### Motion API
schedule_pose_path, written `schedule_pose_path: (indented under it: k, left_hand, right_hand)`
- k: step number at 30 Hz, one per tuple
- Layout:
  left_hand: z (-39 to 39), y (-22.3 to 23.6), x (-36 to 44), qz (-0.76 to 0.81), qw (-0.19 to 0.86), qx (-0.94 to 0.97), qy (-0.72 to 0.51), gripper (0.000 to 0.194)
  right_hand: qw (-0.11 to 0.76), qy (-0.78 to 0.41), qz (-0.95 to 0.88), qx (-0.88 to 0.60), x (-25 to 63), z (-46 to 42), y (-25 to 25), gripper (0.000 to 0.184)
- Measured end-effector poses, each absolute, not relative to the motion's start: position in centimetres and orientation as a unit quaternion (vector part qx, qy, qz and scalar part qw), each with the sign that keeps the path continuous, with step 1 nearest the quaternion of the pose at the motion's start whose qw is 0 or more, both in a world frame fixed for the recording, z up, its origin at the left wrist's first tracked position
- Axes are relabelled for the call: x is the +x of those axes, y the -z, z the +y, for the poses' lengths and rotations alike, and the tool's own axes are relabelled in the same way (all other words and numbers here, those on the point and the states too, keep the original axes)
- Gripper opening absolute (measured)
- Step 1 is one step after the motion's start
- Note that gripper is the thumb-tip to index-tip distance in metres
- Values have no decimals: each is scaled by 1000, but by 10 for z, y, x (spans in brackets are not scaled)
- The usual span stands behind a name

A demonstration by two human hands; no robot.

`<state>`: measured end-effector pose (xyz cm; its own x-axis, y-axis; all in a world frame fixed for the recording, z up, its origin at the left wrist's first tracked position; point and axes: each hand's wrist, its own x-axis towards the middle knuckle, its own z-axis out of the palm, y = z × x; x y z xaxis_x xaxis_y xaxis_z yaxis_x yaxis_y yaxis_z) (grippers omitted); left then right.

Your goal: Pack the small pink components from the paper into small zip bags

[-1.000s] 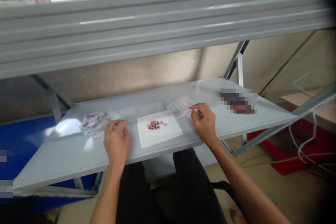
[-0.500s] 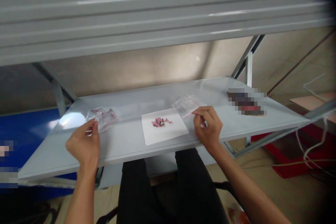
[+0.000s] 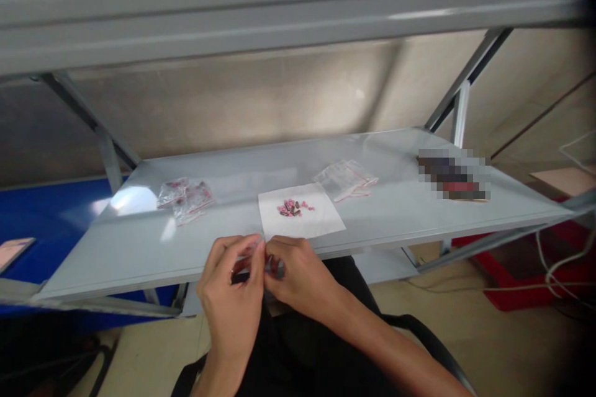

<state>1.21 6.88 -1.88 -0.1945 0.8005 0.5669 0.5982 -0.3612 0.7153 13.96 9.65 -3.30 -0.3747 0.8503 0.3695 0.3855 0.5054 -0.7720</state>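
Close together at the table's front edge, my left hand (image 3: 235,279) and my right hand (image 3: 295,267) pinch a small clear plastic bag (image 3: 261,238). Fingers hide most of this bag. Just beyond them lies a white sheet (image 3: 316,227) bearing a small pile of pink and dark beads (image 3: 291,208). To the left, filled clear bags (image 3: 192,200) with pink and dark bits inside rest on the table. Behind and right of the sheet is a stack of flat clear bags (image 3: 345,180) with pinkish edges.
The grey table (image 3: 233,177) sits under a low ribbed grey panel (image 3: 279,18). A blurred-out dark and red item (image 3: 451,177) lies at the right end. Metal struts (image 3: 109,155) stand at both sides. Red crates (image 3: 507,279) and white cables are on the right.
My right hand has moved left from the stack of clear bags, and my left hand has moved right from the filled bags. They now meet in front of the white sheet.
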Motion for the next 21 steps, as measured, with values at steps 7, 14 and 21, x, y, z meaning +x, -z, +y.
schedule_pose_path:
  k: [7,14,21]
  left_hand:
    - [54,9,22,535,166,672,-485,9]
    - [50,3,16,483,332,723,-365,11]
    - [60,1,6,406,527,680,-308,20]
  right_hand:
    - [409,-318,-762,-390,186,77,23,24]
    - [449,-400,-709,-368,197,70,21,39]
    - [402,-402,-759,-317,197,64,18,38]
